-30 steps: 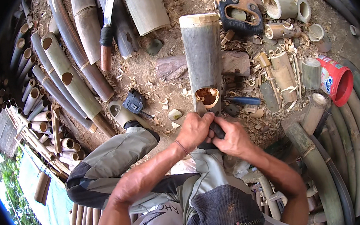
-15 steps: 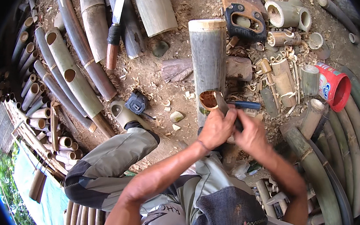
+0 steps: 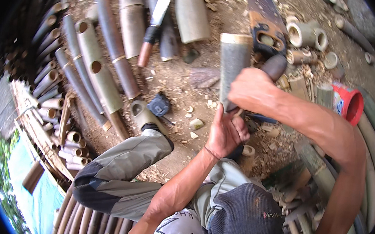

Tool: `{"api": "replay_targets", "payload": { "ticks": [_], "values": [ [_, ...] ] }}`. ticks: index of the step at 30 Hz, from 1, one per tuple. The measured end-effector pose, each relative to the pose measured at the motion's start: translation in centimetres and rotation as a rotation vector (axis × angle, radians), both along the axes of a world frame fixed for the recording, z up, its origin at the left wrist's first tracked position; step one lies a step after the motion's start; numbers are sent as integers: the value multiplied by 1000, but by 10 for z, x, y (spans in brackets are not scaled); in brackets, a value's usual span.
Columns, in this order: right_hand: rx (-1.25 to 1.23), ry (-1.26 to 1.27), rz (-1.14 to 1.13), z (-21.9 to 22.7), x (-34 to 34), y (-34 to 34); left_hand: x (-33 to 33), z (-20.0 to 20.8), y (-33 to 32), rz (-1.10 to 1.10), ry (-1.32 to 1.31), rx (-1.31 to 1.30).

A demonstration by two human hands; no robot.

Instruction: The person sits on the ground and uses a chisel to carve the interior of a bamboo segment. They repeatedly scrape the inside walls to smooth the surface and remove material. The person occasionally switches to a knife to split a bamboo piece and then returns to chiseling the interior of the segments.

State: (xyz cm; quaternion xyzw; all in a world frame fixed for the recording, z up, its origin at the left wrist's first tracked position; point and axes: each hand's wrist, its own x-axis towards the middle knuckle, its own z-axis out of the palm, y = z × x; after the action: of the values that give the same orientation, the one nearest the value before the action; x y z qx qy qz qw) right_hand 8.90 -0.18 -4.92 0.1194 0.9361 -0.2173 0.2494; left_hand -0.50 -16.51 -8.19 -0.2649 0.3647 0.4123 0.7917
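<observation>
My right hand point(image 3: 254, 92) is closed in a fist round a dark tool point(image 3: 275, 66). Its rounded, handle-like end sticks out on the far side; I cannot make out its working end. That fist lies across a thick grey bamboo tube point(image 3: 235, 54) with a pale cut far end, covering its lower part and the side hole seen earlier. Just below the fist, my left hand point(image 3: 227, 131) has its palm turned up, thumb raised and fingers loosely bent. I see nothing gripped in it, and it sits close to the tube's near end.
Beyond the tube lies a handsaw point(image 3: 268, 37). A long knife point(image 3: 153, 36) rests on bamboo pieces at the far left. A blue tape measure point(image 3: 159, 104) is near my left leg. Bamboo offcuts point(image 3: 302, 35), a red tub point(image 3: 347, 104) and long poles point(image 3: 370, 168) stand right.
Both hands were together at the tube's side hole. My right hand has swung up and forward with the dark tool, elbow outward; my left hand has dropped slightly and opened. The view has shifted.
</observation>
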Motion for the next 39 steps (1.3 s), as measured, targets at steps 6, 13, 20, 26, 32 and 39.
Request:
{"api": "replay_targets", "payload": {
  "ticks": [6, 13, 20, 26, 32, 39],
  "values": [
    [-566, 76, -631, -5, 105, -68, -114, -19, -32, -663, 1154, 265],
    [97, 305, -1607, -111, 172, -281, -297, -69, 31, -763, 2242, -74],
    [205, 120, -1855, -185, 200, -450, -343, -95, 78, -917, 1928, -106],
    [276, -12, -1947, -174, 175, -455, -311, -90, 79, -690, 2224, 55],
    [305, -53, -1986, -166, 159, -462, -245, -44, 136, -778, 1977, 147],
    [406, -73, -2035, -159, 163, -495, -197, -31, 144, -279, 1048, 505]
  ]
}}
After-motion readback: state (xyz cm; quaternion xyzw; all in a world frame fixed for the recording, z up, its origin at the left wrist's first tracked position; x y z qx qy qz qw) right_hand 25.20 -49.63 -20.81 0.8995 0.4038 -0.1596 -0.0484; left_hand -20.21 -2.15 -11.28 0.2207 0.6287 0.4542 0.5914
